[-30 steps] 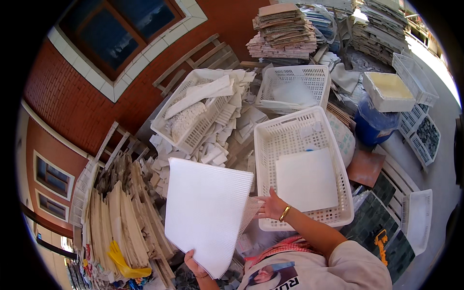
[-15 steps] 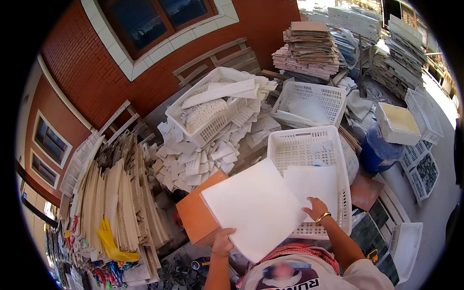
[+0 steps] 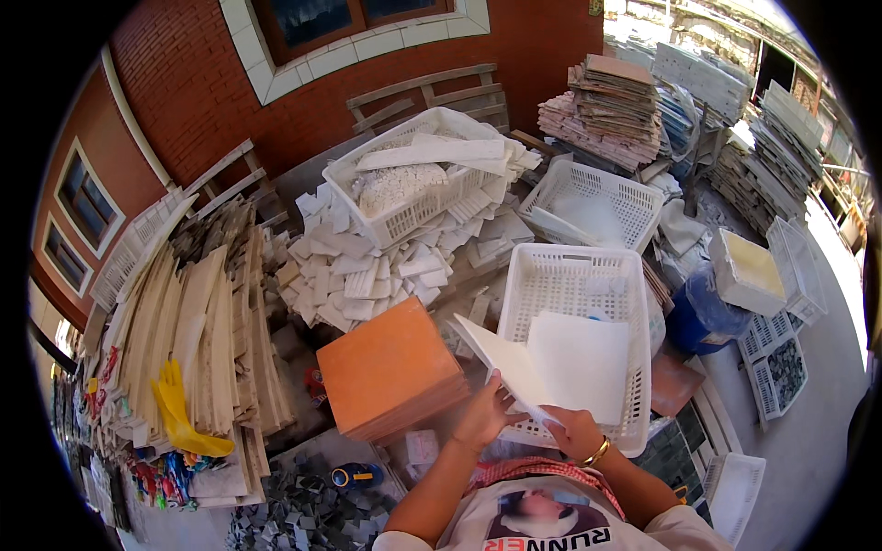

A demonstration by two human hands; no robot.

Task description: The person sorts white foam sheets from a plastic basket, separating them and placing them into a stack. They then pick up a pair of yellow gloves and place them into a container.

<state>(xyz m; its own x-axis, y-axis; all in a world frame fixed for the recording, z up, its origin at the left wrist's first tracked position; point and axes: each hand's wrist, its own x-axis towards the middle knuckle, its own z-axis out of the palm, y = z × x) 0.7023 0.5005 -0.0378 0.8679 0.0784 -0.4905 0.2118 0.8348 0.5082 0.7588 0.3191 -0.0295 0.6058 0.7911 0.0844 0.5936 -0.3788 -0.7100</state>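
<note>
A square white sheet point(image 3: 501, 360) stands tilted on edge over the left side of a white plastic basket point(image 3: 646, 367). Its near edge is gripped by my left hand point(image 3: 487, 411), fingers curled at its left face. My right hand point(image 3: 576, 433) pinches the near right corner of the same sheet; its fingertips are partly hidden. Inside the basket lies another flat white sheet point(image 3: 588, 363). Left of my hands is a stack of square orange tiles point(image 3: 390, 367).
Beyond the basket stand a second white basket point(image 3: 634, 207) and one full of white chips point(image 3: 404, 216) on a heap of broken tile pieces point(image 3: 349, 285). Long pale boards point(image 3: 202, 340) lean at left. Right are a blue bucket point(image 3: 703, 317) and a foam box point(image 3: 746, 266).
The white sheet has gone from nearly flat over the orange tiles to steeply tilted beside the basket. My left hand moved right and up; my right hand moved down and left onto the sheet's edge.
</note>
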